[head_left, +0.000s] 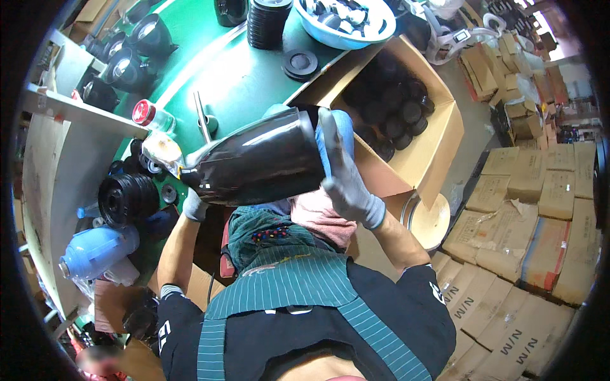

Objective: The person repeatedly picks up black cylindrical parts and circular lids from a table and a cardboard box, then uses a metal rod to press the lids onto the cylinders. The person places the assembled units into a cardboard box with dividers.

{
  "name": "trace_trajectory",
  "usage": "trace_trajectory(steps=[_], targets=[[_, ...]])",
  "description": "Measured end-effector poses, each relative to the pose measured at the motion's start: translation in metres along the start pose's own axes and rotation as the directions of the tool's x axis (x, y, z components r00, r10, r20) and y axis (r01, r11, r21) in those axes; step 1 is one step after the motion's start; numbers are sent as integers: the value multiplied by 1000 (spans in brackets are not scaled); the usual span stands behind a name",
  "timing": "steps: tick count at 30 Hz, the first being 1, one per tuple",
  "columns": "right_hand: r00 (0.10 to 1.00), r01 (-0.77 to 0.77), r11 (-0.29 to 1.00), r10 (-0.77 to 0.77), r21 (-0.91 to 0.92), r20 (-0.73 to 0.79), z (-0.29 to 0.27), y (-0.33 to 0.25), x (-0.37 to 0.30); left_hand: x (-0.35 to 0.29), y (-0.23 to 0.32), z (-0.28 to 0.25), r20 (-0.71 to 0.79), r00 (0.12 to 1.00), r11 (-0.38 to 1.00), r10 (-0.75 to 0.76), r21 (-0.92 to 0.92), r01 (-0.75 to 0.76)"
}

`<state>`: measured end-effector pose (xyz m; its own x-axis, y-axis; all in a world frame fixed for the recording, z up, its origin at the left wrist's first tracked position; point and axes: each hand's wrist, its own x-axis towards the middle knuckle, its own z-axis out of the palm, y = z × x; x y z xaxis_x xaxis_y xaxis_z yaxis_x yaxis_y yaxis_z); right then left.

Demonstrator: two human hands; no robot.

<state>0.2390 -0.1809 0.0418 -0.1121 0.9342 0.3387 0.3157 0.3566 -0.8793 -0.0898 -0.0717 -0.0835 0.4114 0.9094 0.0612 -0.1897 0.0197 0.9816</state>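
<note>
Head view: one glossy black tapered vessel (260, 159) lies on its side across the middle of the frame, narrow end left, wide end right. Around it I count one red-lidded jar (162, 120) left of centre, one pale blue basin (346, 43) of small parts at the top, and one cardboard box (438, 149) at upper right, its black round pieces too crowded to count. Green tabletop (235, 86) shows beyond. Both hands wear grey gloves. The left hand (194, 207) is closed around the narrow end, its forearm rising steeply from lower left. The right hand (351, 190) stands with fingers stretched upward and thumb apart, against the wide end, its forearm slanting up leftward from lower right.
</note>
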Motion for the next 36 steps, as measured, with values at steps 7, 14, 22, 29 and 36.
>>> trace_trajectory(steps=[7,14,22,29,36], targets=[[966,-166,795,249,584,-65,0,33,-18,27,61,55,104,983,819,153,544,-185],[849,-471,617,510,630,136,-77,82,-15,-11,-10,114,316,902,474,295,771,-425],[954,-195,972,219,-130,203,-7,104,-24,73,-56,1,-146,857,7,495,987,164],[921,-237,698,384,676,-74,-1,133,-45,122,-4,31,-87,992,723,-87,679,123],[860,59,42,506,997,-72,-24,144,-25,110,82,160,614,755,672,-230,661,-333]])
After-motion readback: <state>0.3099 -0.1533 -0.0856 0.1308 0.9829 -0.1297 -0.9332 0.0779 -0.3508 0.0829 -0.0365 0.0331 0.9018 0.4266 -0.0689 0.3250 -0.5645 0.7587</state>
